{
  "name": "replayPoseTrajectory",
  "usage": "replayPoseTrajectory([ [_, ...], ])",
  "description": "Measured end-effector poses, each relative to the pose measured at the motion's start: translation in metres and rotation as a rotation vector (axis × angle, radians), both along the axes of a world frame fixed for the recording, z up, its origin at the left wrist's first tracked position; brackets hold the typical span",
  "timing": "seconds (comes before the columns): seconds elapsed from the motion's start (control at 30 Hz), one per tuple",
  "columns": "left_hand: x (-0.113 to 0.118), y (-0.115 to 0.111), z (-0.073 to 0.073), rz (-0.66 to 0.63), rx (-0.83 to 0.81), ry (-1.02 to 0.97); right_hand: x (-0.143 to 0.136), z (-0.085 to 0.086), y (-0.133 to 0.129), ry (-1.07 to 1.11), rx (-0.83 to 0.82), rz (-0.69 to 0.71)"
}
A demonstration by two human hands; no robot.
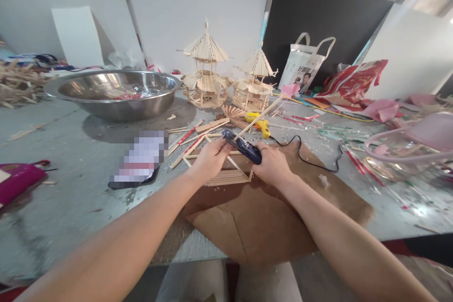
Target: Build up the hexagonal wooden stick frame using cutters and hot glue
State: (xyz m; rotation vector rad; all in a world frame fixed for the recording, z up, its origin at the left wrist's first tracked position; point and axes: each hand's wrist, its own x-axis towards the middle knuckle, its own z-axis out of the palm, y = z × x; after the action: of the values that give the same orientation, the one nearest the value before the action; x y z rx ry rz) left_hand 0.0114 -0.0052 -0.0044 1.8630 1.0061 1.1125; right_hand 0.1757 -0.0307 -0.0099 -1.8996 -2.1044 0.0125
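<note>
My right hand point(272, 163) is wrapped round the lower end of a dark blue tool point(245, 148), which may be a cutter or stapler. Fingers of my left hand point(213, 155) pinch near the tool's upper end, where a long thin wooden stick point(261, 115) crosses it and slants up to the right. Whether the left fingers grip the stick or the tool is hard to tell. Beneath both hands lies a flat frame of glued sticks point(229, 177), partly hidden, on brown paper point(262, 222). Just beyond the tool is a yellow glue gun point(262, 127) with a black cord.
Two stick pagodas point(206, 80) point(254, 86) stand behind the hands. A steel basin point(123, 108) and a phone point(141, 158) are at left, a magenta object point(21, 181) at the far left. On the right are a pink-rimmed container point(406, 151), a white bag point(300, 66) and scattered plastic-wrapped sticks.
</note>
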Motion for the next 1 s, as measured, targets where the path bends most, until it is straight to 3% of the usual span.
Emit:
replayPoseTrajectory([
  [0.17, -0.002, 0.002, 0.000, -0.054, -0.052, 0.001, 0.003, -0.003, 0.003, 0.077, 0.046, 0.054],
  [0.37, -0.004, 0.002, 0.000, -0.203, -0.291, -0.185, 0.007, -0.003, 0.004, 0.145, 0.050, 0.135],
  [0.6, -0.005, 0.002, 0.001, -0.279, -0.509, -0.322, 0.007, -0.002, 0.003, 0.164, 0.044, 0.161],
  [1.0, -0.012, 0.007, 0.002, -0.369, -0.591, -0.313, 0.006, -0.002, 0.000, 0.083, 0.041, 0.153],
])
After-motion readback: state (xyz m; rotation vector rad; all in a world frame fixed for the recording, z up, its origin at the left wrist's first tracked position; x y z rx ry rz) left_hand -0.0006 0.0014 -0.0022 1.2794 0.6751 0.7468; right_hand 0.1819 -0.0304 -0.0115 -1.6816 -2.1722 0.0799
